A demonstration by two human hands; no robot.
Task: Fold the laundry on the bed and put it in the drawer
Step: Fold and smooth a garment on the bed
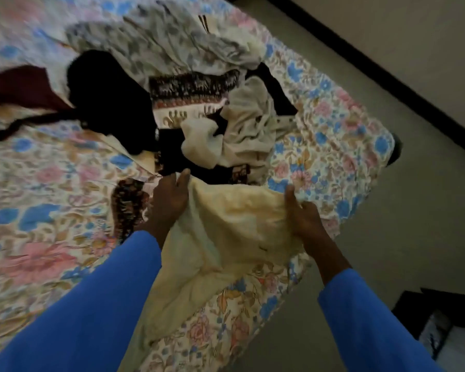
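A pale yellow cloth [226, 237] lies on the flower-patterned bed [43, 200] in front of me. My left hand [171, 200] grips its left upper edge, thumb on top. My right hand [302, 218] pinches its right upper corner. Both arms wear blue sleeves. Behind the cloth lies a heap of unfolded laundry: a black garment [105, 95], a cream garment [247, 124], a patterned brown-and-white cloth [191, 89] and a grey flowered sheet [156, 44]. The drawer is not in view.
A maroon cloth [19, 87] lies at the far left of the bed. Grey floor [387, 237] runs along the bed's right side, with a dark skirting line [387, 76] at the wall. A dark box or bag [435, 326] sits at the lower right.
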